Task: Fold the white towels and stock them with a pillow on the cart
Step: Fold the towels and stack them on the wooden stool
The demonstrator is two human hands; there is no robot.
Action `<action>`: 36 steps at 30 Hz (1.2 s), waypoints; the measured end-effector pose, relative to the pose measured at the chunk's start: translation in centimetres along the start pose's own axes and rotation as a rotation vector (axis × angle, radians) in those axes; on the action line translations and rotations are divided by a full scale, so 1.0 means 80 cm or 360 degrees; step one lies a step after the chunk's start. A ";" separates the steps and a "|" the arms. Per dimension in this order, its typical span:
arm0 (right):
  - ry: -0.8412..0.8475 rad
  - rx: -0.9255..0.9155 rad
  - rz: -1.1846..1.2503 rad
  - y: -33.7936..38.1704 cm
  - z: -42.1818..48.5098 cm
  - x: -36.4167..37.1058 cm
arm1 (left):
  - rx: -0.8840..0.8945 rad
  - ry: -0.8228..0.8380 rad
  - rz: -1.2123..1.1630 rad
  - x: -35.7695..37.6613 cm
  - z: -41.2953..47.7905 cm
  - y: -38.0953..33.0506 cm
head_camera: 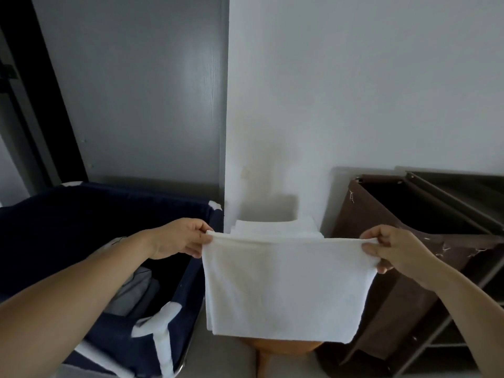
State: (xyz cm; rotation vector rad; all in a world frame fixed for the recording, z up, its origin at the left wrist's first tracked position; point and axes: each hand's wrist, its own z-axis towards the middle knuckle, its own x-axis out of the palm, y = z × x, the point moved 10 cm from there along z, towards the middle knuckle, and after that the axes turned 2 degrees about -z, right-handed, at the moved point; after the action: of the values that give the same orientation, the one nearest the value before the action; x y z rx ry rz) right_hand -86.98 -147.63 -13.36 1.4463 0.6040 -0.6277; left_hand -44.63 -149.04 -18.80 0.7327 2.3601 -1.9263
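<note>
Towel (286,287) hangs doubled and plain white, top edge running nine to three o'clock, pinched by your left hand (180,238) and right hand (392,249), spread wide.

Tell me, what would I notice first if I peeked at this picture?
First, the white folded cloth towel stretched in the middle, pinched at its top corners by the left hand and right hand. Behind it sits a stack of white folded towels, between a navy fabric bin and a brown fabric hamper.

Towel (286,285) hangs before a towel stack (275,227); bin (81,214) left, hamper (409,214) right.
</note>
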 end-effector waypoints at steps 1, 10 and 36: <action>-0.0029 -0.0008 -0.0009 -0.001 0.019 -0.001 | 0.0005 -0.0019 -0.0027 -0.006 0.020 -0.003; 0.0060 0.0314 0.0181 -0.127 0.255 0.101 | -0.0366 -0.0367 -0.0125 -0.034 0.267 0.091; -0.0393 0.0873 0.0287 -0.279 0.349 0.216 | -0.0465 -0.0883 0.0539 0.016 0.451 0.230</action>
State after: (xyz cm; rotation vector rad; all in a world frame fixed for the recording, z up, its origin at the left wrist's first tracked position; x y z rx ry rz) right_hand -90.75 -176.56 -40.28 1.8687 0.1006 -0.8533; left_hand -49.33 -179.58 -44.94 0.4586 1.9590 -1.3802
